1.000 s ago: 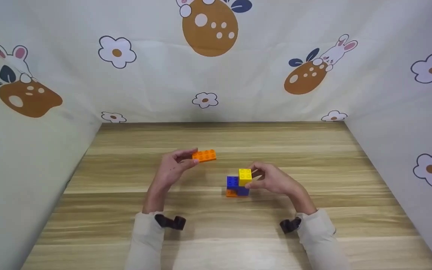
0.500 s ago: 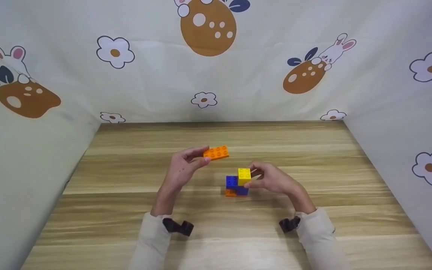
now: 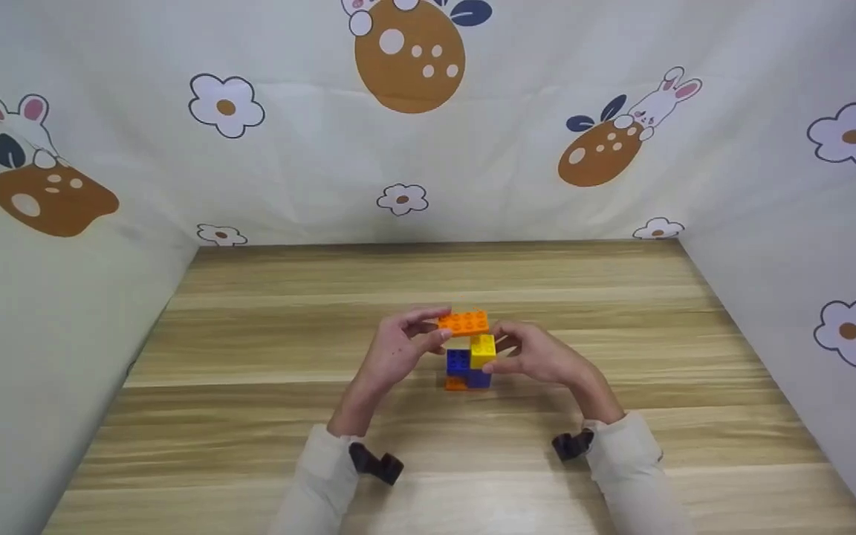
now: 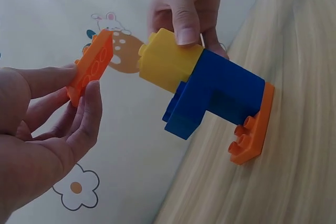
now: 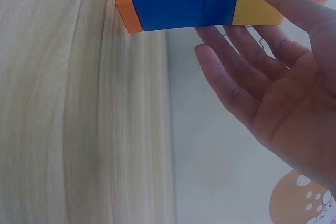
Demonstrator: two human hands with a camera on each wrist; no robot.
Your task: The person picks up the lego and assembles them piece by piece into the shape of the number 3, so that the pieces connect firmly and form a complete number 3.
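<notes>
My left hand (image 3: 397, 349) pinches a flat orange building brick (image 3: 465, 323) by its left end, studs up, above a small stack. In the left wrist view that orange brick (image 4: 93, 66) is apart from the yellow brick (image 4: 170, 61). The stack rises from a flat orange brick (image 4: 254, 132) on the table through a blue brick, then a second blue brick (image 3: 458, 360) jutting out to the left, to the yellow brick on top. My right hand (image 3: 543, 357) holds the yellow brick from the right, thumb on its near side and fingers behind.
The stack stands on a wood-grain table (image 3: 287, 297). A pale curtain (image 3: 309, 163) with printed rabbits and flowers encloses the back and both sides. A black wrist camera (image 3: 376, 464) sits at the left cuff, another black camera (image 3: 573, 446) at the right.
My left hand has carried the orange brick rightwards, up and then down towards the yellow brick. My right hand and the stack have stayed in place.
</notes>
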